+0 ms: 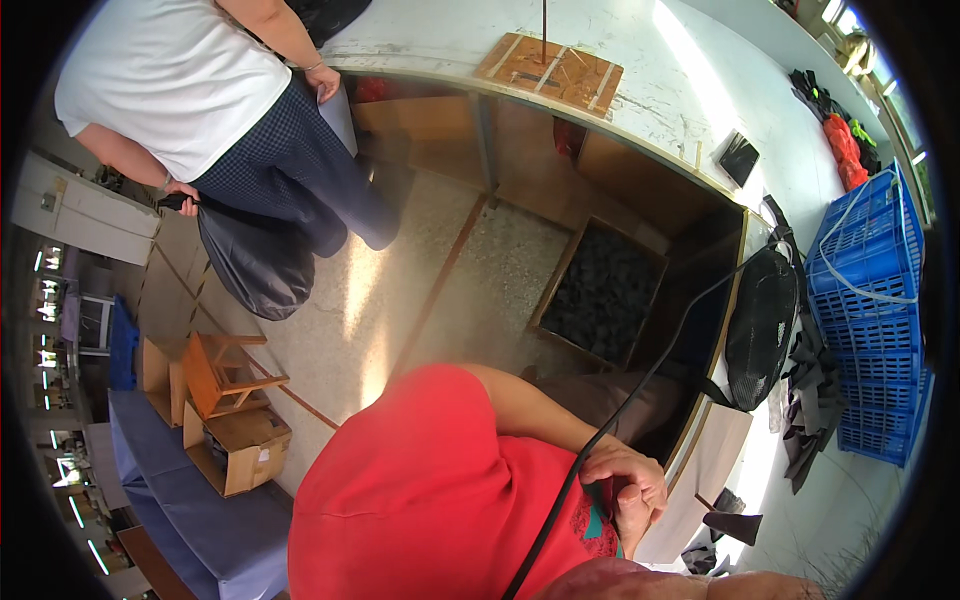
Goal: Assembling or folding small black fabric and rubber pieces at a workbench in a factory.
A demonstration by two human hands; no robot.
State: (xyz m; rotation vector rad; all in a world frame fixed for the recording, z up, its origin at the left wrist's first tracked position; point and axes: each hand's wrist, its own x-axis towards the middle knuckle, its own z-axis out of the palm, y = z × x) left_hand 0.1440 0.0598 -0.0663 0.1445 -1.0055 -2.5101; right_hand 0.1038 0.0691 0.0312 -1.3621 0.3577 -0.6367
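Observation:
In front of my red shirt, my two hands are close together and partly overlap. My left hand (622, 464) has its fingers curled in, over or against the other hand. Just below it, my right hand (634, 515) shows only in part, its fingers bent. Whether anything small is between them is hidden. A black cable (570, 482) runs past the left wrist up toward a black mesh bag (762, 328) on the white worktop. Dark fabric pieces (812, 400) lie beside that bag, and a dark flat piece (733, 526) is nearer to my hands.
Blue plastic crates (868, 330) stand on the worktop (690, 85) at right. A wooden box (603, 290) of dark pieces sits on the floor under the bench. At upper left another person (180, 90) holds a black bag (262, 262). A wooden stool (225, 375) and cardboard box (240, 450) stand left.

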